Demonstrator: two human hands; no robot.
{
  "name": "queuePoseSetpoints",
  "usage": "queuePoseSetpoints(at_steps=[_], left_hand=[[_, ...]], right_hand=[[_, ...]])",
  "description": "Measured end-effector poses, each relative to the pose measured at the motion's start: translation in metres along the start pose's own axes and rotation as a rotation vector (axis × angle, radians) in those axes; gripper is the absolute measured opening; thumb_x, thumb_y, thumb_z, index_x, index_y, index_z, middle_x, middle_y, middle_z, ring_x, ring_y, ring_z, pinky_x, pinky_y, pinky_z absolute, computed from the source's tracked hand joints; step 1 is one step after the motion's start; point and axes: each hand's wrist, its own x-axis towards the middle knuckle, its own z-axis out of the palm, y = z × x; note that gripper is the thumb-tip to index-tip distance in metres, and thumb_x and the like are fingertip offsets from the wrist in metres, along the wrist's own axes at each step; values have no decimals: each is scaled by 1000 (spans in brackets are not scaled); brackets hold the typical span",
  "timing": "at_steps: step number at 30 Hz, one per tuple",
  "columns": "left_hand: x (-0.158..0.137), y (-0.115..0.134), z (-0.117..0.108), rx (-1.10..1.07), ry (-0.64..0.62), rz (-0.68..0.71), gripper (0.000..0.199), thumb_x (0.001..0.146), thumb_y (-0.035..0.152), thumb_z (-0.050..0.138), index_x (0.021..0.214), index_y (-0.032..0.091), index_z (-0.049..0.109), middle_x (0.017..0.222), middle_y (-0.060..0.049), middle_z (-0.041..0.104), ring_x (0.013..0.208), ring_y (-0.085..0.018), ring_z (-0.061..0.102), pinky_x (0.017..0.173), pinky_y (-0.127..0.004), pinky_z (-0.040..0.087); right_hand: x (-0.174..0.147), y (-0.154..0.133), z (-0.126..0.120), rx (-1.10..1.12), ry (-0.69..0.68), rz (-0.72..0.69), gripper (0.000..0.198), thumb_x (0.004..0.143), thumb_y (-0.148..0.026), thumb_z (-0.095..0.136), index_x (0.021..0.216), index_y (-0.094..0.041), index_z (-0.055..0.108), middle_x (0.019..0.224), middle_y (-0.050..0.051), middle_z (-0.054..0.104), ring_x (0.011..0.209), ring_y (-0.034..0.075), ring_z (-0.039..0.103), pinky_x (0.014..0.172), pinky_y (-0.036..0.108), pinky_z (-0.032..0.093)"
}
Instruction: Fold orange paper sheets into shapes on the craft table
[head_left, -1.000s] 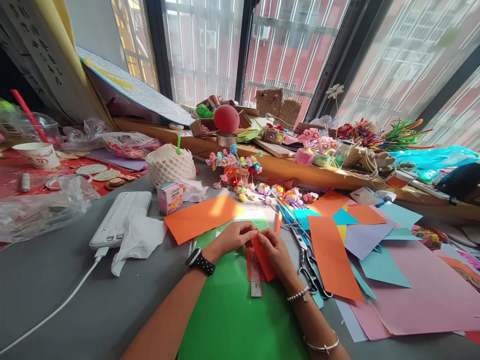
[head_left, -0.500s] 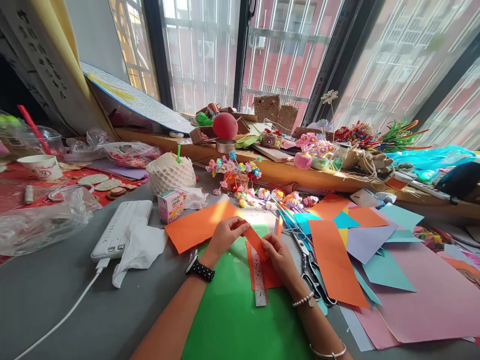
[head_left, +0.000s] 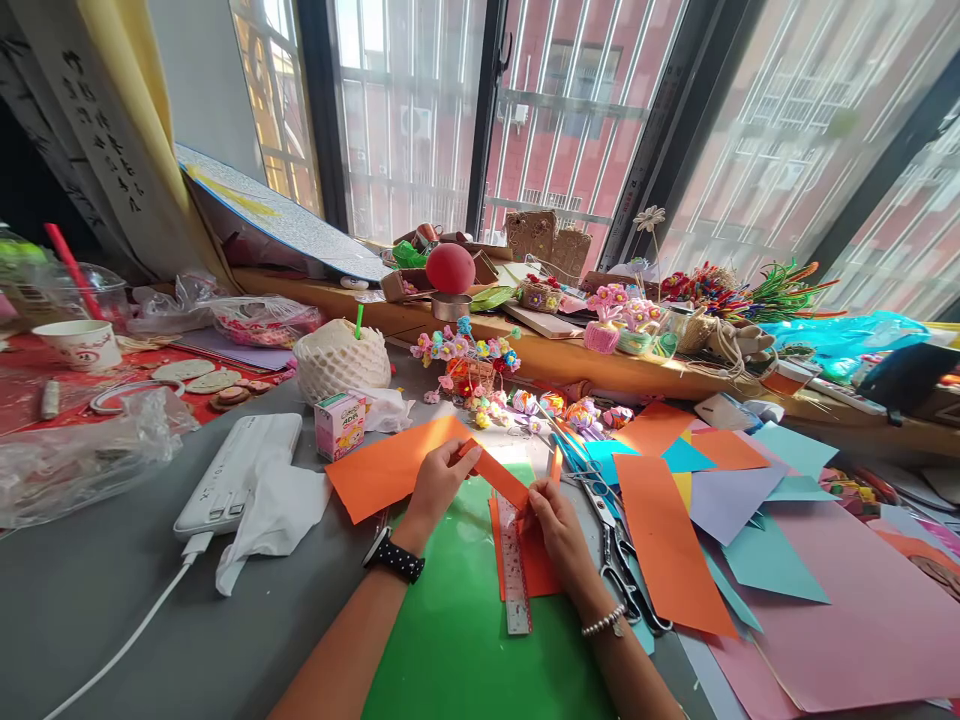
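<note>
My left hand (head_left: pixel 437 483) and my right hand (head_left: pixel 553 520) together hold a narrow orange paper strip (head_left: pixel 496 474), the left at its far end and the right at its near end. The strip hangs just above a clear ruler (head_left: pixel 514 570) that lies on another orange piece (head_left: pixel 538 565) over a green sheet (head_left: pixel 480 640). A wider orange sheet (head_left: pixel 382 468) lies just left of my left hand. Scissors (head_left: pixel 619 550) rest close to the right of my right hand.
Coloured paper sheets (head_left: pixel 757 560) cover the table's right side. A white power bank (head_left: pixel 236 472) with cable, a tissue (head_left: pixel 276 510) and a small carton (head_left: pixel 335 424) lie to the left. Crafted flowers (head_left: pixel 469 355) and clutter line the wooden sill (head_left: pixel 570 350).
My hands have drawn apart, stretching the orange strip out; the left hand went up and left, and the ruler beneath is more exposed.
</note>
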Motion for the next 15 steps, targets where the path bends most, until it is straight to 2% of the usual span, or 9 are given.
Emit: queuePoseSetpoints(at_steps=[4, 7, 11, 13, 15], left_hand=[[-2, 0, 2, 50, -145, -26, 25, 65, 39, 58, 64, 15, 52, 58, 1, 55, 60, -15, 57, 57, -23, 43], [-2, -1, 2, 28, -113, -12, 24, 66, 39, 57, 67, 15, 53, 59, 0, 56, 61, -15, 58, 59, -24, 43], [0, -3, 1, 22, -84, 6, 25, 67, 39, 56, 70, 14, 54, 59, 0, 56, 59, -16, 58, 58, -25, 44], [0, -4, 2, 69, -107, 21, 26, 69, 40, 54, 69, 14, 54, 60, -1, 57, 60, -17, 59, 59, -26, 45], [-1, -5, 2, 141, -91, 58, 25, 71, 38, 52, 76, 14, 56, 69, -3, 61, 67, -18, 60, 62, -28, 46]], right_hand=[[2, 1, 0, 32, 45, 10, 26, 79, -45, 41, 68, -22, 41, 57, -2, 53, 47, 13, 48, 49, 26, 40], [4, 3, 0, 73, 62, 27, 27, 79, -48, 40, 72, -22, 41, 60, -2, 54, 47, 13, 48, 50, 26, 41], [3, 3, -1, 42, 42, 31, 34, 80, -51, 34, 67, -21, 43, 60, 0, 54, 49, 13, 49, 49, 26, 40], [2, 2, 0, -17, 34, 33, 34, 79, -51, 39, 68, -20, 46, 59, 0, 54, 50, 14, 49, 49, 26, 39], [1, 1, 1, -70, 35, 35, 31, 75, -50, 46, 70, -19, 48, 58, -1, 54, 50, 13, 48, 49, 25, 39]])
